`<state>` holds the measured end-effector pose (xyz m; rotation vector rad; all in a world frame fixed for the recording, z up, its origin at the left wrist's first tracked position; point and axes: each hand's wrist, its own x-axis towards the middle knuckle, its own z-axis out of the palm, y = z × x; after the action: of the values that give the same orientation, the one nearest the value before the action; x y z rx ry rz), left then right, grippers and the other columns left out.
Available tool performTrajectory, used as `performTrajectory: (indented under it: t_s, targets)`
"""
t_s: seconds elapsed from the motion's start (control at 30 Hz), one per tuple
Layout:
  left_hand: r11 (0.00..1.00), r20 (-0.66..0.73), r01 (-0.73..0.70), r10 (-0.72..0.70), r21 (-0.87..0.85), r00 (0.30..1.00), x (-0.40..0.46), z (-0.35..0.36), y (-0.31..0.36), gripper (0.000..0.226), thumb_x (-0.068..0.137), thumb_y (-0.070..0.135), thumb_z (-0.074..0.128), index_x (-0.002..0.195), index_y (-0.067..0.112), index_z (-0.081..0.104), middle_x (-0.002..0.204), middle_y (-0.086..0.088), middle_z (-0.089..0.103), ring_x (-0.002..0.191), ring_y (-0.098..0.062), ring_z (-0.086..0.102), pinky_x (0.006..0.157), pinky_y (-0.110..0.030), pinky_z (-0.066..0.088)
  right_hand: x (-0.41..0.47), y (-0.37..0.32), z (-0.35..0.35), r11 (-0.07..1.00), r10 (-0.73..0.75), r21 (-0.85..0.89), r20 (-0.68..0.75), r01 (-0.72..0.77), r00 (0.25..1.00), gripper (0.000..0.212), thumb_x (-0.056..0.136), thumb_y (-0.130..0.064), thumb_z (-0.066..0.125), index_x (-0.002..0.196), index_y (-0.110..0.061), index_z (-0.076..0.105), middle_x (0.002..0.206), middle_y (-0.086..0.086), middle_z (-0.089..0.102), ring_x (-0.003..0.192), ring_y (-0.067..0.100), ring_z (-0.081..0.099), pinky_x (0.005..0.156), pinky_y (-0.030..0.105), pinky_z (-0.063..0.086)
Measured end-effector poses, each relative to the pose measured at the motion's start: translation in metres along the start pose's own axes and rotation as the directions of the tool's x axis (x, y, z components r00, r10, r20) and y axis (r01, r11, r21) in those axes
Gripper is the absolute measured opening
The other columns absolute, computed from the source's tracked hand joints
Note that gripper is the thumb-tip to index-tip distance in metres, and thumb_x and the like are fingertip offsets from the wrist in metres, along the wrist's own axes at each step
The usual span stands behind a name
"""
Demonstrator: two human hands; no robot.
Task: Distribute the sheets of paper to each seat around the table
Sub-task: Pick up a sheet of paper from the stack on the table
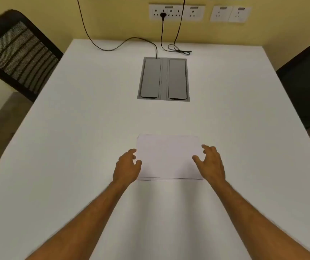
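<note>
A small stack of white paper sheets (168, 156) lies flat on the white table (75, 147), straight in front of me. My left hand (127, 166) is at the stack's left edge, fingers spread and curled, its fingertips touching or nearly touching the paper. My right hand (211, 161) hovers at the right edge, fingers apart, holding nothing. Neither hand has lifted a sheet. The stack's near edge shows thin dark lines where the sheets overlap.
A grey cable box (163, 78) with two lids is set into the table's middle. Black cables (124, 43) run from it to wall sockets (176, 12). A black mesh chair (17, 53) stands at the left side, a dark chair (306, 79) at the right.
</note>
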<state>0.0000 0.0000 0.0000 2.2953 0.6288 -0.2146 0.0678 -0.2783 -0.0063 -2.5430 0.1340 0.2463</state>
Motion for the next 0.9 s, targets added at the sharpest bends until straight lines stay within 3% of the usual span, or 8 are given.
performTrajectory:
  t_s: [0.2,0.43,0.6,0.8,0.9]
  targets:
    - [0.967,0.068,0.255,-0.256,0.023,0.964,0.028,0.043,-0.024,0.055,0.091,0.034,0.063,0.14,0.013,0.048,0.133,-0.011,0.06,0.122,-0.031,0.057,0.1,-0.039,0.044,0.023,0.026,0.049,0.968,0.241,-0.092,0.09,-0.233,0.966,0.058,0.09,-0.039,0.061,0.139,-0.012,0.045,0.139,0.009,0.043,0.128,0.031,0.042,0.088,0.039,0.043]
    - [0.956,-0.006,0.292,-0.292,-0.011,0.957,0.037,0.068,-0.032,0.049,0.088,0.024,0.07,0.131,0.009,0.05,0.13,-0.013,0.058,0.115,-0.032,0.059,0.094,-0.038,0.047,0.028,0.039,0.082,0.953,0.292,-0.096,0.038,-0.288,0.956,0.048,0.089,-0.025,0.065,0.13,-0.007,0.046,0.131,0.015,0.042,0.117,0.037,0.044,0.084,0.043,0.046]
    - [0.937,-0.087,0.334,-0.343,-0.1,0.935,0.032,0.06,-0.024,0.033,0.088,0.015,0.07,0.12,0.011,0.061,0.115,-0.013,0.069,0.089,-0.024,0.061,0.078,-0.033,0.05,0.024,0.041,0.08,0.948,0.31,0.097,-0.045,-0.305,0.95,0.051,0.091,-0.009,0.061,0.139,-0.008,0.043,0.133,0.016,0.052,0.122,0.038,0.048,0.096,0.046,0.045]
    - [0.939,-0.156,0.301,-0.327,-0.165,0.932,0.011,0.043,-0.019,0.008,0.09,0.016,0.067,0.092,0.01,0.073,0.094,-0.007,0.074,0.079,-0.02,0.063,0.071,-0.027,0.045,0.008,0.024,0.061,0.904,0.401,0.23,-0.159,-0.361,0.902,0.015,0.094,-0.019,0.061,0.104,-0.011,0.067,0.103,0.013,0.066,0.088,0.03,0.063,0.074,0.036,0.054]
    - [0.932,-0.143,0.295,-0.327,-0.21,0.934,-0.003,0.032,-0.013,0.006,0.088,0.014,0.069,0.089,0.01,0.073,0.094,-0.006,0.073,0.079,-0.021,0.063,0.07,-0.027,0.046,-0.004,0.015,0.046,0.88,0.41,0.334,-0.175,-0.338,0.895,0.016,0.095,-0.019,0.062,0.102,-0.008,0.07,0.106,0.011,0.068,0.095,0.031,0.066,0.075,0.033,0.052]
